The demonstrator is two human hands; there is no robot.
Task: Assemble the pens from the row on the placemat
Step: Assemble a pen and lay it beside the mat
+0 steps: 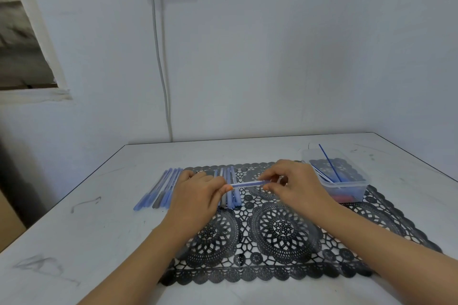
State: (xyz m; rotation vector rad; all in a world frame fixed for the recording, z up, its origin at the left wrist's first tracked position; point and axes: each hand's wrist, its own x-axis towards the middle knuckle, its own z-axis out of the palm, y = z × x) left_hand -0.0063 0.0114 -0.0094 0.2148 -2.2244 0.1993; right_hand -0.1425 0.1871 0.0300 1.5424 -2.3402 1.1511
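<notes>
I hold one clear pen barrel (249, 184) with a blue refill inside, level above the black lace placemat (280, 230). My left hand (198, 195) pinches its left end and my right hand (292, 183) pinches its right end. Behind the held pen a short row of blue pens (230, 188) lies on the placemat, partly hidden by my left hand. A second group of blue pens (161, 188) lies on the table left of the mat.
A clear plastic tub (347, 181) stands on the mat's back right corner with blue refills and small parts inside; one refill (329, 162) sticks up out of it. The white table (86, 230) meets the wall behind, where a cable hangs down.
</notes>
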